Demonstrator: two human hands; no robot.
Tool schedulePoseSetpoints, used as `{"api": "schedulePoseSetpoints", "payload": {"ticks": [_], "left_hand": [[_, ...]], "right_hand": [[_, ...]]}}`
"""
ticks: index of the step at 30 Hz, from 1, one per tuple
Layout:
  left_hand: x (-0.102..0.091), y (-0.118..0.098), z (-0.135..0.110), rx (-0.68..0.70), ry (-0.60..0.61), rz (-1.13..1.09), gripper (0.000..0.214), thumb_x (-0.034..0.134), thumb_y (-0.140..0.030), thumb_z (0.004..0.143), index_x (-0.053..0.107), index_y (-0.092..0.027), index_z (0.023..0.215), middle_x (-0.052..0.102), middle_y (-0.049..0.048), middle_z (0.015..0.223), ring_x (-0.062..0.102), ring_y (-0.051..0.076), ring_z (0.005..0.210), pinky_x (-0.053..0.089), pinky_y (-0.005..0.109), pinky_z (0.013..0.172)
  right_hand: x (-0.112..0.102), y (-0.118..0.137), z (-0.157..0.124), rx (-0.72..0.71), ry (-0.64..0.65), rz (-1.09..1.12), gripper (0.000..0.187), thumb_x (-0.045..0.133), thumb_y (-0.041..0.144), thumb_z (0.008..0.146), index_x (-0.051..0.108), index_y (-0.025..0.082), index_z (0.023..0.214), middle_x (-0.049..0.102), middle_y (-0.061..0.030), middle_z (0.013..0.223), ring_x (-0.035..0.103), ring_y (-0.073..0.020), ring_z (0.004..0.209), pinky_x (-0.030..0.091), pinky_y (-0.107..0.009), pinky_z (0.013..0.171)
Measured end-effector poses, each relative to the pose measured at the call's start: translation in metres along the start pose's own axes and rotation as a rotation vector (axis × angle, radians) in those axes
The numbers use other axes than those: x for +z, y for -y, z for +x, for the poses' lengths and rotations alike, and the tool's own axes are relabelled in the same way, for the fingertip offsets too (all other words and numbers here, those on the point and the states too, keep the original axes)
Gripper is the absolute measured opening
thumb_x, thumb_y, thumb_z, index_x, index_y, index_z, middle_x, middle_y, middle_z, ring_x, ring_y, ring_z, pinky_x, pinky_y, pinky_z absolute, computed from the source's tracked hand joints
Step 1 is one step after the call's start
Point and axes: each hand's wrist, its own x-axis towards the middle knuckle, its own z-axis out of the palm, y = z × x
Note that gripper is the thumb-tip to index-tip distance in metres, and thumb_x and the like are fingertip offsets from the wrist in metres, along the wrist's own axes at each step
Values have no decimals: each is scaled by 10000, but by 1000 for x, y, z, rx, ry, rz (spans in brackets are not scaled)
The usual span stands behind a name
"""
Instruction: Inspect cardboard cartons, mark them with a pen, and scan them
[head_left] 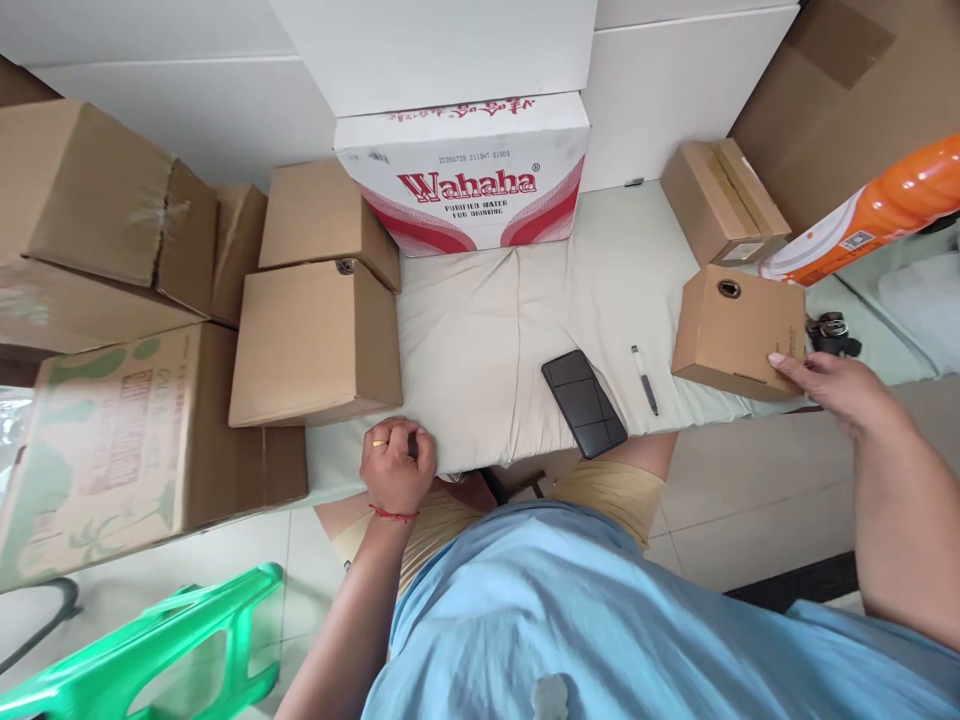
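My right hand (836, 385) grips the near right corner of a small brown cardboard box (735, 335). Its thumb lies on the box and the other fingers are mostly hidden behind the side. A round hole shows in the box's upper face. My left hand (397, 465), with a ring and a red string bracelet, is curled closed at the table's front edge; a dark spot shows between its fingers, and I cannot tell if it holds anything. Between the hands lie a black phone (585, 403) and a pen (644, 380) on the cloth-covered table (472, 350).
Brown cartons (311, 330) are stacked on the left. A white and red water carton (465, 180) stands at the back. On the right are another cardboard box (724, 205), an orange bottle (877, 215) and a small dark object (832, 333). A green stool (165, 650) stands lower left.
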Motion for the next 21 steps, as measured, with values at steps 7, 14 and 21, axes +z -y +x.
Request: {"api": "schedulePoseSetpoints", "payload": {"ticks": [7,14,21], "left_hand": [[0,-2,0,-40,6,8,45,664,-246,943,686,-226,909,737,138,1043,673,316,1059,539,436,950],[-1,-4,1,-74,8,26,15,671,-250,895,668,-235,895,743,139,1053,662,319,1042,527,439,933],[0,-6,0,-141,-9,47,38,660,-274,884,651,-237,880,750,146,1055,663,329,1020,511,445,900]], "right_hand": [[21,-53,-55,39,-58,351,410,903,536,735,679,255,933,698,-50,887,587,-166,757,492,-244,562],[39,-40,-89,233,134,600,328,760,555,977,628,255,984,786,-179,896,792,-261,784,680,-286,591],[40,-3,-90,432,100,842,142,562,302,1122,613,232,1009,739,-82,744,711,-143,571,594,-147,485]]}}
